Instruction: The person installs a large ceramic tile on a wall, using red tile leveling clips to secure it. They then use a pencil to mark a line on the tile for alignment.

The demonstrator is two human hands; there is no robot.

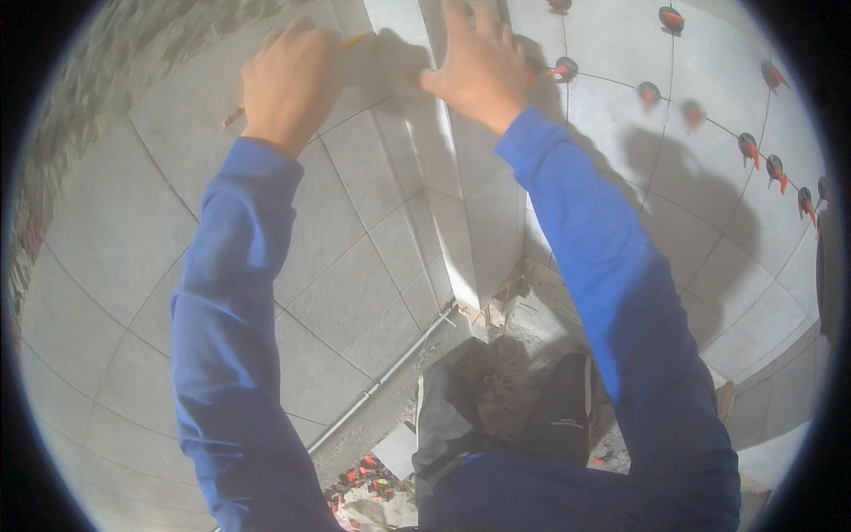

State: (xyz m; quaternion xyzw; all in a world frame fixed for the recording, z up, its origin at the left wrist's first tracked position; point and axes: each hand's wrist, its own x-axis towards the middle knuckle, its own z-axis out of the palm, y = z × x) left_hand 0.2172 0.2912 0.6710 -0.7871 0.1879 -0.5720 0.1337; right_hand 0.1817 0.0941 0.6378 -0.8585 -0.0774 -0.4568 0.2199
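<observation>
My left hand (pixel 292 84) is closed around a yellow pencil (pixel 354 41), whose two ends stick out on either side of the fist. It is up against the grey wall tiles (pixel 341 257) on the left. My right hand (pixel 483 71) has its fingers spread, with the thumb pointing left, at a narrow upright tile strip (pixel 456 239) on the projecting corner. Whether its palm presses on the tile is hard to tell, as the hand is slightly blurred. Both arms are raised in blue sleeves.
Red and black tile-levelling clips (pixel 748 149) stick out of the joints of the right tiled wall (pixel 700 204). A thin pale pipe (pixel 355 408) runs along the left wall's foot. Loose red and black pieces (pixel 372 479) lie on the rough floor beside a tile offcut (pixel 398 450).
</observation>
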